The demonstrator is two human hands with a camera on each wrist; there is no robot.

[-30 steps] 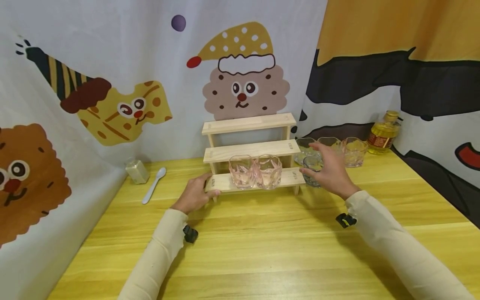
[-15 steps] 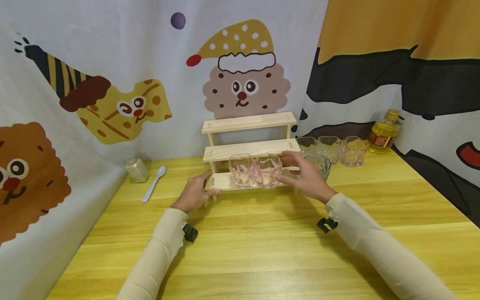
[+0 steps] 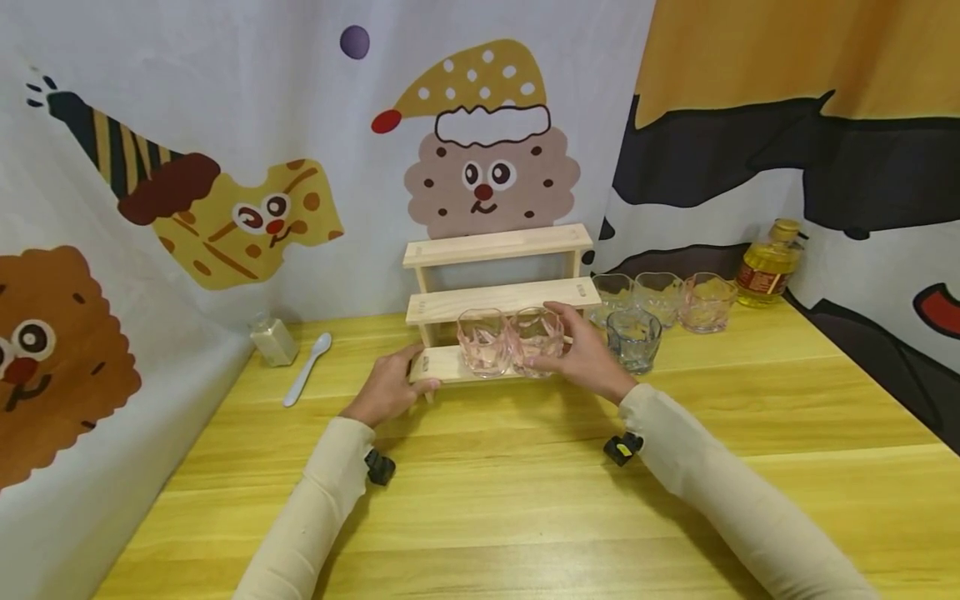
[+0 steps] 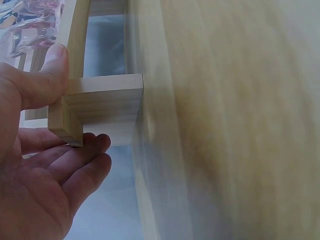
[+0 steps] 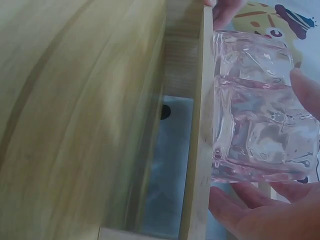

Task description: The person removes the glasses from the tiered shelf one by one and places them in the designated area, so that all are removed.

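- The three-tier wooden rack (image 3: 501, 300) stands on a yellow wood-grain table (image 3: 480, 500), against a pale hanging cloth (image 3: 285, 92) printed with cartoon biscuits and cheese.
- Right of the rack, the cloth turns black, white and orange.
- An oil bottle (image 3: 767, 265), far right of the rack, wears a reddish label (image 3: 761, 282), its writing too small to read; so are the small marks on the rack's shelf ends.
- The left hand (image 3: 386, 387) grips the rack's lower left end.
- On the rack's bottom shelf sit two pink glasses (image 3: 482, 343), side by side; the right hand (image 3: 592, 357), well apart from the left, curls round the right-hand one.
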